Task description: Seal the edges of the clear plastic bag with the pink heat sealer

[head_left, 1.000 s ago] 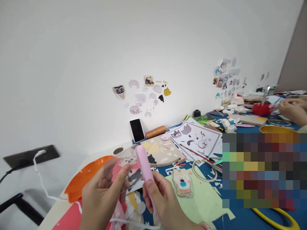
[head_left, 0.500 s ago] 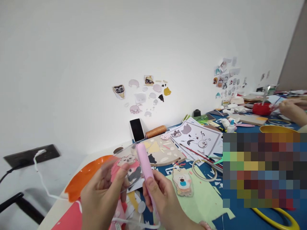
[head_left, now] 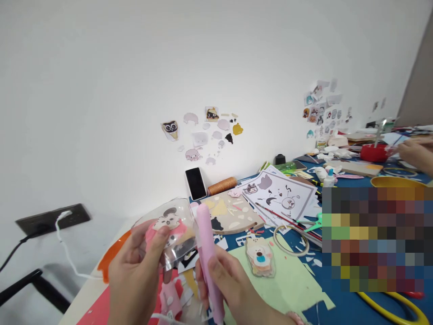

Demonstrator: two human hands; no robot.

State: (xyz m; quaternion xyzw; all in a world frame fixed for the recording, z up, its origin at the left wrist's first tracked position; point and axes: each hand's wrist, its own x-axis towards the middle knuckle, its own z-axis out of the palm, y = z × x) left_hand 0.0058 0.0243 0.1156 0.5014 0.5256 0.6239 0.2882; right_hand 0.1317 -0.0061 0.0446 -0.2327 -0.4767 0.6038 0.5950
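My left hand [head_left: 135,275] holds a clear plastic sheet [head_left: 176,234] with a pink and cream cartoon cut-out inside it, thumb pressed on the figure. My right hand [head_left: 233,289] grips a pink stick-shaped tool [head_left: 208,257], upright, its tip against the right edge of the sheet. A white cord [head_left: 169,318] trails from below the tool. Both hands hover over the near-left part of the table.
A laminated bear cut-out [head_left: 260,257] lies on pale green paper [head_left: 287,280]. Behind are a wooden board [head_left: 233,214] with paper shapes, a phone [head_left: 196,183] against the wall, a thread spool [head_left: 221,185], printed sheets [head_left: 280,194], an orange dish [head_left: 108,259]. Another person's hand [head_left: 419,153] works far right.
My left hand lifted the plastic sheet and tilted it up toward me. The pink tool stayed against its right edge. The view shifted slightly.
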